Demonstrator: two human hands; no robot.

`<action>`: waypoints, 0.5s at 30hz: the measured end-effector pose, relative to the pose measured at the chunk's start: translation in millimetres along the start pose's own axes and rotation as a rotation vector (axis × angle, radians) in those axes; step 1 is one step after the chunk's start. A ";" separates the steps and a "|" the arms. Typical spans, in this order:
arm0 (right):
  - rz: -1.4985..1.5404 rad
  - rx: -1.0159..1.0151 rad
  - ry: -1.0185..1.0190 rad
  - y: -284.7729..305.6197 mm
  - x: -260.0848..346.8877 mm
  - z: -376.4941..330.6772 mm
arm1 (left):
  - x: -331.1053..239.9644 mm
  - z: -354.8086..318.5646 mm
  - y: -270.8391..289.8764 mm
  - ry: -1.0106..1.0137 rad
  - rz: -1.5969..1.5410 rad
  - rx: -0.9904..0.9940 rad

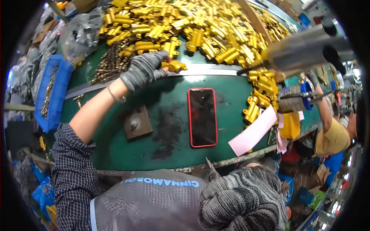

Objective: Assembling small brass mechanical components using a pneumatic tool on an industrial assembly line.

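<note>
My left hand [143, 70], in a grey knit glove, reaches over the far side of the green table. Its fingers pinch a small gold metal housing [176, 66] by one end, just above a flat metal strip [208, 70]. Close to my body, my right hand [243, 198] wears a striped grey and black glove. Its fingers curl round a pointed metal tool [211, 169], whose grip the glove hides. Beyond my left hand spreads a large heap of gold housings [200, 23]. A pile of small dark, brassy rod-like parts [113, 63] lies beside my left wrist.
On the green table [173, 111] lie a phone in a red case [202, 118], a square metal block [138, 122] and a pink paper strip [253, 131]. A blue tray [53, 94] stands left. A blurred cylindrical tool [304, 48] hangs right, near a wire spool [295, 98] and another person's arm [325, 106].
</note>
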State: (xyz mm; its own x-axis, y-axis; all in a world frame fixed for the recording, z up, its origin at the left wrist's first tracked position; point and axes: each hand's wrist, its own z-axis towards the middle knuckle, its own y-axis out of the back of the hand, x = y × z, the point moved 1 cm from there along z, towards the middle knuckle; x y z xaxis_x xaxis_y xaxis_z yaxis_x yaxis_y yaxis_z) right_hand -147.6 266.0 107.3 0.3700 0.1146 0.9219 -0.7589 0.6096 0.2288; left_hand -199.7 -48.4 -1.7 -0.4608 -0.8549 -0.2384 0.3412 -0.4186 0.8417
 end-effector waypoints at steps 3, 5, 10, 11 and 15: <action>0.079 -0.039 0.060 -10.6 1.6 12.7 | -3.2 -34.4 40.8 0.654 -0.493 0.052; 0.209 -0.030 0.098 -28.0 -18.6 26.4 | -8.7 -75.1 71.7 0.830 -0.556 0.027; 0.312 -0.077 0.161 -42.4 -4.1 46.8 | -50.1 -122.7 106.3 1.048 -0.802 -0.030; 0.345 -0.087 0.168 -46.0 -8.4 51.3 | -53.8 -133.9 107.3 1.079 -0.784 -0.008; 0.261 -0.094 -0.005 -50.9 -25.7 52.0 | -64.4 -140.3 96.8 0.734 -0.496 -0.141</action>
State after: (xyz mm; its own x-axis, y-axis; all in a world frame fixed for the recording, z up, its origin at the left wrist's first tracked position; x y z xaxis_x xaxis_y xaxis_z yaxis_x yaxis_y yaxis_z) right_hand -146.4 191.2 88.2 0.1660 0.2739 0.9473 -0.7749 0.6303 -0.0465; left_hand -22.0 -76.8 27.2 0.0414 -0.5263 -0.8493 0.3617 -0.7845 0.5038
